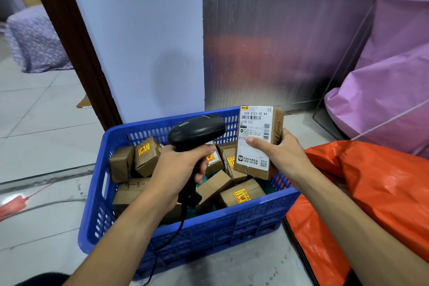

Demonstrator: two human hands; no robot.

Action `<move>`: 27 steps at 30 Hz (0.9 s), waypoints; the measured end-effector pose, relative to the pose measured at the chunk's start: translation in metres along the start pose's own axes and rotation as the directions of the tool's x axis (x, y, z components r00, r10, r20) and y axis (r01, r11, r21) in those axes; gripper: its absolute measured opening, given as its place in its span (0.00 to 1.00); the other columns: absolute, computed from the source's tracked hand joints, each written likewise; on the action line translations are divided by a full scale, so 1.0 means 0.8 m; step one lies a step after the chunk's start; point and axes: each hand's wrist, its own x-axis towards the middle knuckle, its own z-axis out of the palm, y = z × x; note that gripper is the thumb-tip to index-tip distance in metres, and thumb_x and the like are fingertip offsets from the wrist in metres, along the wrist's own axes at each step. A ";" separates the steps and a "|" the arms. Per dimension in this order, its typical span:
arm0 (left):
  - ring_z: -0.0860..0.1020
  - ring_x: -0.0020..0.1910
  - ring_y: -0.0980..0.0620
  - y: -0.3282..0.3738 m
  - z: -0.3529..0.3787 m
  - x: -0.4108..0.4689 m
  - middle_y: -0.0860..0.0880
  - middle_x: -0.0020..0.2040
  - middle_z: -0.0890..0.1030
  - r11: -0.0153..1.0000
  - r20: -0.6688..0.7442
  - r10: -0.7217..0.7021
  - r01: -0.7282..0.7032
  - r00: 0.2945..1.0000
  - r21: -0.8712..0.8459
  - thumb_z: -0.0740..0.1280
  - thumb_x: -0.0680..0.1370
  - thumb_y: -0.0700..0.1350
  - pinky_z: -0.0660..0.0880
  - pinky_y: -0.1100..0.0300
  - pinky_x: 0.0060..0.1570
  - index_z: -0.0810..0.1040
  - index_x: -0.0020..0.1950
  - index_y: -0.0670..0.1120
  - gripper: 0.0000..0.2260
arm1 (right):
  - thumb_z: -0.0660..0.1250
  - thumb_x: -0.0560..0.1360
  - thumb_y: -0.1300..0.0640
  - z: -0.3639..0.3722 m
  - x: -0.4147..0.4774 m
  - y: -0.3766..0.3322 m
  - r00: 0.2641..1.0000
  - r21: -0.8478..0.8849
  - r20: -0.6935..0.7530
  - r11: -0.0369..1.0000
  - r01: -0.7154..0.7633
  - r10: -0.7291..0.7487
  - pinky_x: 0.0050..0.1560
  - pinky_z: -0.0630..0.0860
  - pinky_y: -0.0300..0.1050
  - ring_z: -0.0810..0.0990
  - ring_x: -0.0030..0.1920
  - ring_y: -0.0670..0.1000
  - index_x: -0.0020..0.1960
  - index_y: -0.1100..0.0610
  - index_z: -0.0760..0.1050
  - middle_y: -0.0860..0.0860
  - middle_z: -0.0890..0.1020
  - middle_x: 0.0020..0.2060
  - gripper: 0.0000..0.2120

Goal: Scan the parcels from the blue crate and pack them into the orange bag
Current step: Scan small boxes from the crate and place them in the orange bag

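1. Parcel (254, 123), a labelled cardboard box, upright above the blue crate (209, 223), right side; our right hand (282, 154) grips it, thumb on the label
2. Our left hand (183, 166) grips the black barcode scanner (197, 129) just beside it
3. Orange bag (383, 193) lies against the crate's right wall

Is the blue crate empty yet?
No, several brown parcels lie in the blue crate, while the right hand holds a labelled parcel up beside the scanner in the left hand.
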 end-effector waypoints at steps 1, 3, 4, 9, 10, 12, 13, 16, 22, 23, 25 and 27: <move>0.68 0.24 0.51 0.000 0.000 0.000 0.46 0.28 0.75 1.000 -0.001 0.001 -0.001 1.000 0.003 0.75 0.77 0.42 0.69 0.56 0.31 0.81 0.48 0.39 0.07 | 0.79 0.73 0.51 0.000 0.000 0.000 1.000 -0.001 0.001 1.000 0.006 -0.006 0.45 0.84 0.42 0.87 0.50 0.47 0.67 0.51 0.73 0.48 0.86 0.56 0.26; 0.68 0.24 0.50 0.000 0.000 0.000 0.46 0.28 0.75 1.000 -0.002 0.003 -0.003 1.000 0.009 0.75 0.77 0.42 0.69 0.55 0.31 0.82 0.47 0.39 0.07 | 0.78 0.73 0.50 0.000 0.000 0.000 1.000 -0.010 0.003 1.000 0.014 -0.014 0.44 0.84 0.41 0.87 0.50 0.47 0.67 0.50 0.73 0.48 0.85 0.56 0.26; 0.69 0.24 0.50 0.000 0.000 0.000 0.46 0.28 0.75 1.000 -0.003 0.003 -0.003 1.000 0.010 0.75 0.77 0.43 0.69 0.55 0.31 0.82 0.46 0.40 0.07 | 0.78 0.73 0.50 0.001 0.000 0.000 1.000 -0.014 0.005 1.000 0.015 -0.015 0.44 0.84 0.41 0.87 0.50 0.47 0.67 0.50 0.73 0.48 0.85 0.56 0.26; 0.70 0.25 0.51 0.002 -0.003 0.000 0.47 0.29 0.75 1.000 0.009 0.001 -0.001 1.000 0.027 0.75 0.77 0.43 0.70 0.55 0.31 0.82 0.49 0.39 0.08 | 0.78 0.74 0.51 0.001 0.000 0.000 1.000 -0.017 0.013 1.000 0.013 -0.013 0.43 0.84 0.41 0.87 0.49 0.46 0.67 0.50 0.72 0.48 0.85 0.55 0.25; 0.70 0.25 0.51 0.003 -0.003 -0.001 0.47 0.29 0.75 1.000 0.010 0.003 -0.003 1.000 0.029 0.75 0.77 0.43 0.70 0.55 0.31 0.82 0.50 0.38 0.08 | 0.78 0.74 0.51 0.001 -0.001 -0.001 1.000 -0.013 0.015 1.000 0.015 -0.015 0.44 0.84 0.41 0.87 0.49 0.46 0.66 0.50 0.72 0.47 0.85 0.55 0.25; 0.70 0.26 0.51 0.006 -0.002 -0.001 0.47 0.29 0.75 1.000 0.010 0.005 -0.006 1.000 0.028 0.75 0.77 0.43 0.70 0.56 0.32 0.81 0.50 0.37 0.10 | 0.78 0.73 0.51 0.001 -0.002 -0.003 1.000 0.003 0.013 1.000 0.022 -0.022 0.46 0.84 0.43 0.87 0.49 0.46 0.66 0.50 0.73 0.47 0.86 0.55 0.24; 0.70 0.26 0.51 0.007 -0.002 -0.002 0.47 0.29 0.75 1.000 0.006 0.004 -0.005 1.000 0.027 0.75 0.77 0.43 0.70 0.56 0.32 0.81 0.50 0.37 0.10 | 0.78 0.73 0.51 0.001 -0.003 -0.004 1.000 0.007 0.014 1.000 0.026 -0.026 0.46 0.84 0.43 0.87 0.49 0.46 0.65 0.50 0.74 0.47 0.86 0.55 0.24; 0.70 0.27 0.51 0.012 0.002 -0.002 0.48 0.29 0.75 1.000 -0.006 0.007 -0.007 1.000 0.011 0.74 0.77 0.43 0.70 0.55 0.34 0.81 0.51 0.37 0.09 | 0.78 0.73 0.51 -0.004 -0.009 -0.008 0.999 0.015 0.014 0.999 0.031 -0.031 0.45 0.84 0.41 0.87 0.49 0.45 0.65 0.50 0.73 0.46 0.86 0.55 0.24; 0.71 0.28 0.52 0.017 0.023 0.000 0.49 0.30 0.76 0.999 0.027 0.006 -0.007 1.000 0.042 0.73 0.77 0.44 0.72 0.56 0.35 0.80 0.47 0.42 0.05 | 0.78 0.74 0.52 -0.022 -0.030 -0.021 0.994 0.064 0.086 0.996 0.059 -0.064 0.54 0.84 0.47 0.87 0.52 0.45 0.67 0.50 0.74 0.46 0.86 0.57 0.24; 0.71 0.27 0.52 0.017 0.028 0.000 0.49 0.30 0.76 0.998 0.035 0.001 -0.003 0.999 0.058 0.73 0.77 0.44 0.72 0.56 0.35 0.80 0.46 0.43 0.05 | 0.77 0.74 0.53 -0.025 -0.034 -0.021 0.992 0.067 0.113 0.996 0.056 -0.064 0.56 0.84 0.49 0.86 0.53 0.45 0.66 0.49 0.74 0.46 0.86 0.58 0.23; 0.72 0.27 0.51 0.012 0.041 0.002 0.48 0.30 0.77 0.995 0.047 -0.013 0.008 0.999 0.101 0.74 0.77 0.43 0.71 0.57 0.33 0.81 0.47 0.42 0.05 | 0.76 0.75 0.55 -0.032 -0.045 -0.023 0.986 0.063 0.157 0.997 0.054 -0.063 0.57 0.83 0.49 0.86 0.54 0.46 0.64 0.48 0.75 0.47 0.86 0.57 0.20; 0.72 0.27 0.51 0.007 0.053 0.001 0.46 0.31 0.77 0.990 0.065 -0.019 0.010 0.998 0.138 0.74 0.78 0.42 0.71 0.58 0.31 0.82 0.49 0.41 0.05 | 0.75 0.76 0.58 -0.040 -0.054 -0.023 0.983 0.071 0.174 0.996 0.053 -0.065 0.56 0.83 0.47 0.86 0.54 0.46 0.59 0.46 0.76 0.46 0.86 0.56 0.15</move>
